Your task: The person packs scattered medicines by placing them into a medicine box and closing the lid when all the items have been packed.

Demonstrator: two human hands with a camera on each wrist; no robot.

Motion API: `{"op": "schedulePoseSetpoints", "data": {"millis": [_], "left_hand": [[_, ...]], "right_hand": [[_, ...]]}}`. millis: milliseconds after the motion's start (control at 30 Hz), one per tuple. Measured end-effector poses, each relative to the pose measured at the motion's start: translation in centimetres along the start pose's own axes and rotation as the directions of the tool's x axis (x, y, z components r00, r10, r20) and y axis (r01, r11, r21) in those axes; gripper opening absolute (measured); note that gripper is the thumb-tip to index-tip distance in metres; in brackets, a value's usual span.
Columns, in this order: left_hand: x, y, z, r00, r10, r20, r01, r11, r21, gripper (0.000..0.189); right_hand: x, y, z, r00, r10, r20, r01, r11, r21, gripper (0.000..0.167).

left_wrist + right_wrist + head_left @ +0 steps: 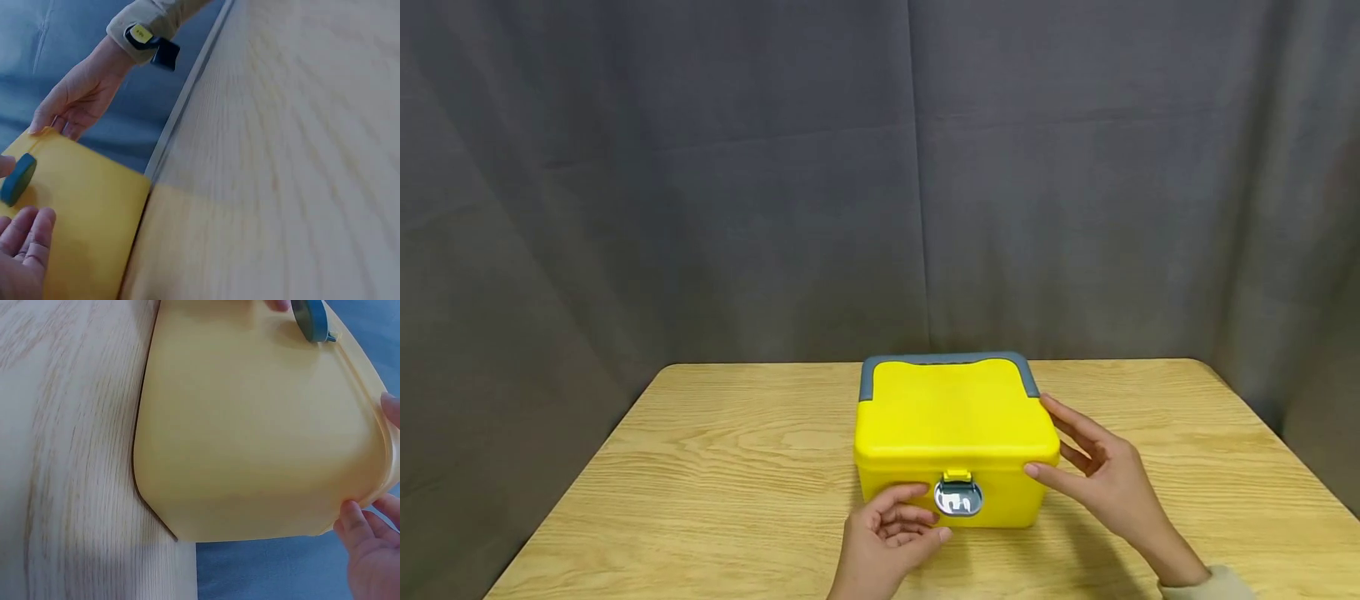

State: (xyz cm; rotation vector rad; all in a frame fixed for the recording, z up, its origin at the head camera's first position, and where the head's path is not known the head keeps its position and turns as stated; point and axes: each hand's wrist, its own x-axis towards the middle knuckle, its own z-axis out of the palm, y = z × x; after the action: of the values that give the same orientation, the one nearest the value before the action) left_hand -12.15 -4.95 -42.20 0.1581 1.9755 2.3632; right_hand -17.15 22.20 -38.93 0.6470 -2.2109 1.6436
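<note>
A yellow storage box [958, 408] with a grey handle [946, 358] folded round its lid stands on the table, its lid down. On its front, a shiny latch [958, 500] sticks out from the wall, as the latch [19, 180] in the left wrist view also shows. Just left of and below this latch is my left hand [886, 540], fingers loosely bent and thumb apart from them, holding nothing. My right hand [1108, 479] holds the lid's right front corner, thumb at the front and fingers along the side. The box's inside is hidden.
The wood-grain table [722, 500] reaches out on both sides of the box. Behind it hangs a dark grey curtain [790, 183], which also runs along the left and right. A wrist camera [165, 54] sits on the right sleeve.
</note>
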Motion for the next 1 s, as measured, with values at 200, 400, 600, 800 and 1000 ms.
{"op": "schedulePoseSetpoints", "data": {"millis": [200, 400, 600, 800, 1000], "left_hand": [[0.3, -0.6, 1.1, 0.997, 0.077, -0.031, -0.077, 0.997, -0.007, 0.041], [0.6, -0.6, 1.4, 0.993, 0.109, -0.055, -0.108, 0.994, 0.026, 0.037], [1.1, 0.1, 1.5, 0.998, 0.051, -0.047, -0.051, 0.999, 0.006, 0.030], [1.8, 1.1, 1.6, 0.994, 0.110, -0.019, -0.108, 0.991, 0.074, 0.025], [1.8, 1.4, 1.5, 0.991, 0.127, -0.051, -0.120, 0.985, 0.125, 0.032]], "right_hand": [[0.0, -0.1, 0.0, 1.000, 0.008, 0.012, -0.008, 1.000, 0.016, 0.071], [-0.1, -0.1, -0.1, 1.000, 0.024, 0.011, -0.024, 0.999, 0.021, 0.071], [-0.1, -0.1, -0.1, 0.999, 0.034, 0.004, -0.034, 0.999, 0.016, 0.071], [-0.1, -0.2, -0.2, 0.999, 0.047, 0.000, -0.047, 0.999, 0.013, 0.070], [-0.1, -0.1, -0.1, 0.999, 0.047, 0.010, -0.047, 0.999, 0.020, 0.069]]}}
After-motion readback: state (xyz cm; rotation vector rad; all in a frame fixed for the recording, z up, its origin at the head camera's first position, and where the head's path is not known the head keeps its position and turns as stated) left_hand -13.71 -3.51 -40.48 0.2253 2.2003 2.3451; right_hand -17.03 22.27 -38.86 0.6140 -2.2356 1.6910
